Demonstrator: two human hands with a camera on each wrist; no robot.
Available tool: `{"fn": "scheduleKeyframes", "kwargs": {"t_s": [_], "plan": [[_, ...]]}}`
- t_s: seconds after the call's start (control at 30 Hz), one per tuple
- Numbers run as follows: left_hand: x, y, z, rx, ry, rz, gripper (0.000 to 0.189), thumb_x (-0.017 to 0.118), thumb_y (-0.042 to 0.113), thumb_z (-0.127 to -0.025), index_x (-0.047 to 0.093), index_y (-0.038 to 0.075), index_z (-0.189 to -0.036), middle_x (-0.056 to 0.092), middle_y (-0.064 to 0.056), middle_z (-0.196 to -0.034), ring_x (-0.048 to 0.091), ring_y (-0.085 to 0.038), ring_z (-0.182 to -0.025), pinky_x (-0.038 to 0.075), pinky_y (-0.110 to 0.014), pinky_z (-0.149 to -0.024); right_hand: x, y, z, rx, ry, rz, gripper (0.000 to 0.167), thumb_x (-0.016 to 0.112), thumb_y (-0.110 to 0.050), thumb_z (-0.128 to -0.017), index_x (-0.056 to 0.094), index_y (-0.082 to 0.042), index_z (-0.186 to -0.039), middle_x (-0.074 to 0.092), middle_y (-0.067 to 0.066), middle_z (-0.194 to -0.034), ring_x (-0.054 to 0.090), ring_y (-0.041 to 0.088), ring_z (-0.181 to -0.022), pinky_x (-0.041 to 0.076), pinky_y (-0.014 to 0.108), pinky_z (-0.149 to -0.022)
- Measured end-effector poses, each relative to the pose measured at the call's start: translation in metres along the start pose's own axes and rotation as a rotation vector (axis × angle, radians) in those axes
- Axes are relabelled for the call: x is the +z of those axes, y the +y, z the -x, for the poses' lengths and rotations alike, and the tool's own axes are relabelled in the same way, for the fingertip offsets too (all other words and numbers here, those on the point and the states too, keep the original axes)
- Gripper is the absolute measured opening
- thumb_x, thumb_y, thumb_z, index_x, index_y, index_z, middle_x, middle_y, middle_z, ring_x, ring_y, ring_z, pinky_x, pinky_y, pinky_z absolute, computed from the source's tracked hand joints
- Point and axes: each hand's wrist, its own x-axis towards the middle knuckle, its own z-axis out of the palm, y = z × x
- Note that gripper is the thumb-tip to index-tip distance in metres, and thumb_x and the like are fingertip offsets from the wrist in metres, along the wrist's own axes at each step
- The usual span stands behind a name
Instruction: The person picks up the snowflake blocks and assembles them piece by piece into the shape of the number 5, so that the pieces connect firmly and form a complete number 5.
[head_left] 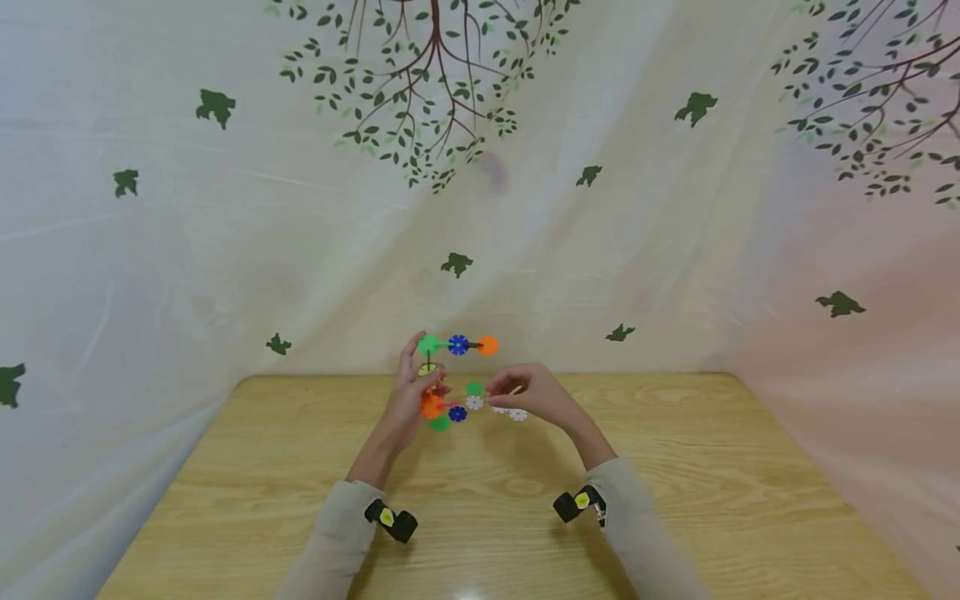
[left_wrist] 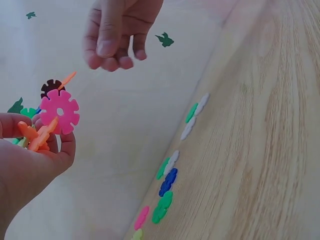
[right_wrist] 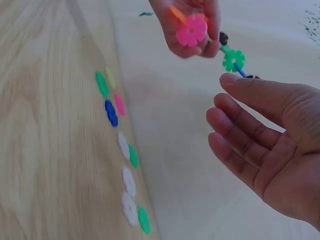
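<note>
My left hand (head_left: 407, 398) grips a chain of interlocked flower-shaped plastic discs (head_left: 458, 344), raised above the table. Green, blue, dark and orange discs form its upper arm, while a yellow disc (head_left: 427, 368) sits lower, by the fingers. In the left wrist view, a pink disc (left_wrist: 60, 112) and an orange disc (left_wrist: 39, 137) show at the fingers and thumb. Apart from the chain, my right hand (head_left: 536, 392) hovers with relaxed, slightly bent fingers; no disc shows in it in the right wrist view. Its thumb partly hides a dark disc (right_wrist: 253, 77) of the chain.
Loose discs lie along the table's far edge: white (right_wrist: 129, 209), green (right_wrist: 102, 84), blue (right_wrist: 111, 113), pink (right_wrist: 119, 104) and yellow-green (right_wrist: 110, 78). Behind the wooden table (head_left: 487, 517) hangs a pale cloth (head_left: 525, 250) printed with leaves and branches.
</note>
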Motion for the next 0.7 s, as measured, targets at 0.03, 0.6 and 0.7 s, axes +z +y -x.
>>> {"fn": "scheduleKeyframes", "kwargs": {"t_s": [0.03, 0.6, 0.7], "plan": [[0.000, 0.000, 0.000, 0.002, -0.001, 0.001, 0.067, 0.042, 0.005, -0.107, 0.012, 0.026, -0.163, 0.050, -0.004, -0.104, 0.058, -0.019, -0.087, 0.054, -0.027, -0.082, -0.004, 0.002, 0.000, -0.001, -0.010, 0.018, 0.013, 0.077, -0.010, -0.091, 0.076, -0.005, -0.104, 0.076, 0.010, -0.097, 0.068, 0.011, -0.085, 0.057, 0.026, -0.076], [0.001, -0.001, 0.002, -0.018, -0.016, 0.038, 0.069, 0.041, 0.000, -0.107, 0.010, 0.028, -0.161, 0.048, -0.003, -0.101, 0.055, -0.018, -0.088, 0.053, -0.025, -0.082, -0.031, 0.053, 0.010, 0.074, -0.164, 0.161, 0.015, 0.074, 0.003, -0.088, 0.071, 0.009, -0.101, 0.072, 0.017, -0.085, 0.062, 0.011, -0.075, 0.053, 0.020, -0.066], [0.002, -0.003, 0.001, -0.016, -0.024, 0.030, 0.070, 0.042, 0.000, -0.106, 0.009, 0.026, -0.161, 0.049, -0.002, -0.100, 0.056, -0.016, -0.088, 0.053, -0.025, -0.084, -0.031, 0.062, 0.011, 0.101, -0.168, 0.178, 0.017, 0.075, 0.001, -0.088, 0.071, 0.007, -0.103, 0.072, 0.015, -0.087, 0.061, 0.009, -0.076, 0.053, 0.021, -0.066]]}}
